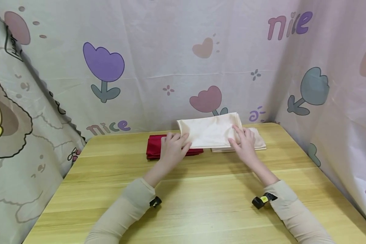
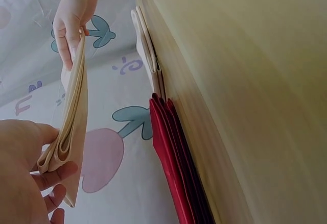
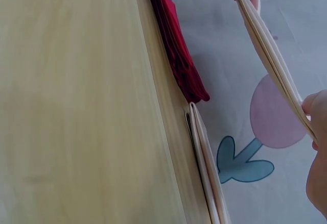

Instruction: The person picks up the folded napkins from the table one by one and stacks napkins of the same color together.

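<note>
A folded cream cloth (image 1: 211, 130) is held up off the table between both hands, its layers showing along the near edge. My left hand (image 1: 174, 149) pinches its left end, thumb on one face and fingers on the other, as the left wrist view shows with the cloth's looped folds (image 2: 64, 145). At the right end, my right hand (image 1: 245, 145) grips it the same way. Below and behind the left hand lies a folded red cloth (image 1: 154, 147). A second folded cream cloth (image 1: 259, 139) lies on the table behind the right hand, partly hidden.
The wooden table (image 1: 183, 203) has its far edge against a printed curtain (image 1: 152, 61) with flowers and lettering. The curtain also hangs along both sides. Each wrist wears a black strap device (image 1: 262, 200). In the right wrist view the red cloth (image 3: 176, 45) almost meets the lying cream cloth.
</note>
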A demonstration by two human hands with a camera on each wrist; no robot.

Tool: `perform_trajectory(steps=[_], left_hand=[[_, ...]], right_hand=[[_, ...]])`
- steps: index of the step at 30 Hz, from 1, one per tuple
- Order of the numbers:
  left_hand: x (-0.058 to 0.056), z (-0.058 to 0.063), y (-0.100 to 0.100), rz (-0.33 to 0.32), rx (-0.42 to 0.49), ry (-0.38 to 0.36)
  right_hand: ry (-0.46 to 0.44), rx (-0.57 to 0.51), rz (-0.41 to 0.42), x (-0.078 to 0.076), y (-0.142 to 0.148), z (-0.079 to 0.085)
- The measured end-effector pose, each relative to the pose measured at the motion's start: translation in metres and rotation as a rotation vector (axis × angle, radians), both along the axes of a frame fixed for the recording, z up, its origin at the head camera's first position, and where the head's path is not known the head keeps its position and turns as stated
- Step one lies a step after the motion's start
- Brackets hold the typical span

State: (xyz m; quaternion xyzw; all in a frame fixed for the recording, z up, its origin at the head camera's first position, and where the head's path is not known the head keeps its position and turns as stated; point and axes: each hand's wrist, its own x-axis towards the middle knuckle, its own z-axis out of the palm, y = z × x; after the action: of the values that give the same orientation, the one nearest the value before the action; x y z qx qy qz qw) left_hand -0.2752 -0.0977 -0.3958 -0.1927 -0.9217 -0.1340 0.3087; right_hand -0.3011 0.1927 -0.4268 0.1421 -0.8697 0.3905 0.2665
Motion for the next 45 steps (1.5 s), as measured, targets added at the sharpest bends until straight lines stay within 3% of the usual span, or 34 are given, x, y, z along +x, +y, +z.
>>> perform_trajectory(steps=[16, 30, 45], left_hand=[[-0.011, -0.010, 0.024, -0.007, 0.010, -0.024], [-0.021, -0.014, 0.039, -0.015, 0.015, -0.107], [-0.032, -0.016, 0.056, 0.023, -0.018, -0.177]], right_hand=[[0.009, 0.033, -0.036, -0.001, 0.023, 0.000], [-0.041, 0.060, -0.061, -0.004, 0.038, -0.001], [-0.012, 0.094, -0.078, -0.008, 0.052, -0.004]])
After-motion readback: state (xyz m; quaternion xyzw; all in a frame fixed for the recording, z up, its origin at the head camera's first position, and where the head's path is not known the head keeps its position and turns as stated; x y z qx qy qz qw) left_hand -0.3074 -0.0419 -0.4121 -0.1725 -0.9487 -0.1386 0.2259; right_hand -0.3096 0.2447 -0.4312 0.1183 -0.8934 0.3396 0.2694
